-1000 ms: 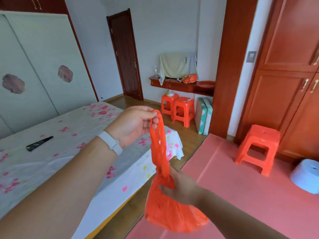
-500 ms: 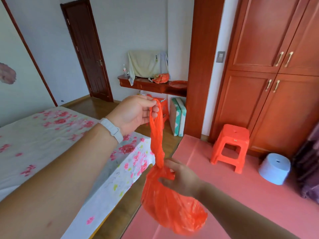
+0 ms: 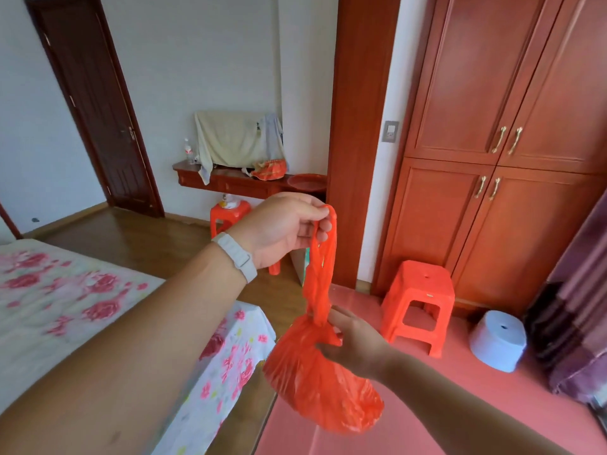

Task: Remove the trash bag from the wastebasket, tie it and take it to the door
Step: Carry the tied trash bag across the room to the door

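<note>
An orange plastic trash bag (image 3: 323,385) hangs in the air in front of me, its bulging bottom low and its twisted handles stretched upward. My left hand (image 3: 282,228), with a white wristband, pinches the top of the handles. My right hand (image 3: 354,343) grips the bag's neck, just above the full part. A dark brown door (image 3: 98,106) stands shut at the far left of the room. A pale blue upturned wastebasket (image 3: 497,341) sits on the pink mat at the right.
A bed with a flowered sheet (image 3: 82,310) fills the left. Orange stools stand ahead (image 3: 418,303) and by the wall shelf (image 3: 230,213). A tall wooden wardrobe (image 3: 499,152) lines the right. Wooden floor (image 3: 138,244) leads to the door; a purple curtain (image 3: 578,323) hangs at the right edge.
My view has swung to the right, so the bed and door have shifted left and more of the wardrobe shows. Both hands keep hold of the bag, which has stayed stretched between them.
</note>
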